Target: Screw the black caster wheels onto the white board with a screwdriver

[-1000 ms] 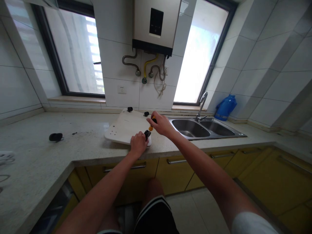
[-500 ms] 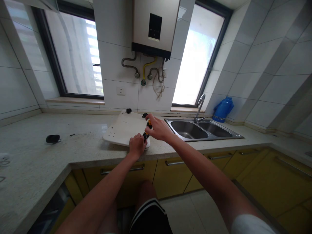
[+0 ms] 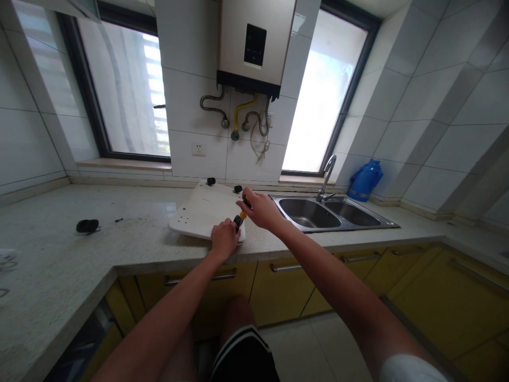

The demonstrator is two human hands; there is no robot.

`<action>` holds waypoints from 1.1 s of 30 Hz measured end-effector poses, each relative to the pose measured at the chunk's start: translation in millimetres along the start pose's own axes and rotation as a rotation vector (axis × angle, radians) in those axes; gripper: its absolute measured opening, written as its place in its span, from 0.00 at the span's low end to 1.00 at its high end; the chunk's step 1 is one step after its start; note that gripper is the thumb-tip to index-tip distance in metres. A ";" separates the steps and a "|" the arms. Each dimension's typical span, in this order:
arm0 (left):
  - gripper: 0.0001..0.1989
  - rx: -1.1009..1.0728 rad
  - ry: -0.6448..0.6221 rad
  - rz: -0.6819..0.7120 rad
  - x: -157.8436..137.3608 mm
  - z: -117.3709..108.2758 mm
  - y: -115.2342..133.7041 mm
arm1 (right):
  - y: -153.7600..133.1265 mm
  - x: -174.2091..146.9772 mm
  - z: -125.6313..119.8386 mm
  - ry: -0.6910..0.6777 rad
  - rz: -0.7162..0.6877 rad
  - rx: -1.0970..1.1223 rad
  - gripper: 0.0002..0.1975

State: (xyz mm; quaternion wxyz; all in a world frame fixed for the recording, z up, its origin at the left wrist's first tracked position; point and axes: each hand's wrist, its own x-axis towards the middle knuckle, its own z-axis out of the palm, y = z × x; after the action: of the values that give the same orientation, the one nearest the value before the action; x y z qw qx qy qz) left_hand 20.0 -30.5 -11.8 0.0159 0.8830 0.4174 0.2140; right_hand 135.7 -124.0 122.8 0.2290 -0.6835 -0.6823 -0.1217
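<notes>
A white board (image 3: 199,212) with small holes lies flat on the stone countertop (image 3: 131,239), left of the sink. Two black feet (image 3: 210,181) stick up at its far edge. My left hand (image 3: 223,239) rests closed on the board's near right corner, over a small black part. My right hand (image 3: 258,209) grips a screwdriver (image 3: 240,216) with a yellow and black handle, its tip angled down toward that corner beside my left hand.
A double steel sink (image 3: 330,211) with a tap (image 3: 329,172) lies to the right, a blue jug (image 3: 365,180) behind it. A loose black piece (image 3: 87,226) lies on the counter at left. A water heater (image 3: 254,42) hangs on the wall above. Yellow cabinets (image 3: 286,281) run below.
My right hand has come down and closer to the left hand with the screwdriver. The left hand stays on the board's corner. The view has shifted slightly.
</notes>
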 end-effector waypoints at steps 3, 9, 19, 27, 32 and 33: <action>0.15 0.003 -0.009 -0.011 1.2 0.3 -0.5 | -4.0 0.3 2.6 -0.022 -0.060 0.039 0.12; 0.15 -0.007 0.020 -0.002 -0.6 2.2 -0.6 | -11.0 -3.2 5.5 -0.049 -0.136 0.067 0.20; 0.13 -0.024 0.048 0.025 -2.9 -3.4 -2.2 | -10.6 -8.9 -3.7 0.024 -0.165 0.106 0.24; 0.13 0.110 0.123 0.118 -7.7 -53.2 -45.3 | 18.4 -5.6 2.8 0.460 0.039 0.520 0.15; 0.14 0.065 0.303 0.061 -6.7 -90.2 -108.1 | 63.6 13.1 32.4 0.793 0.351 1.022 0.25; 0.15 0.034 0.347 0.013 -6.5 -95.7 -126.4 | 74.5 15.4 43.9 0.818 0.402 1.066 0.28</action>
State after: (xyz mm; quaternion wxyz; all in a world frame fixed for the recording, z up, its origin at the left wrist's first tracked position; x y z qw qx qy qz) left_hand -113.4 32.5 46.7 -0.0729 0.8356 0.4117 0.3563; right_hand 203.5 -86.7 81.3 0.7893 -0.4904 -0.3685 0.0265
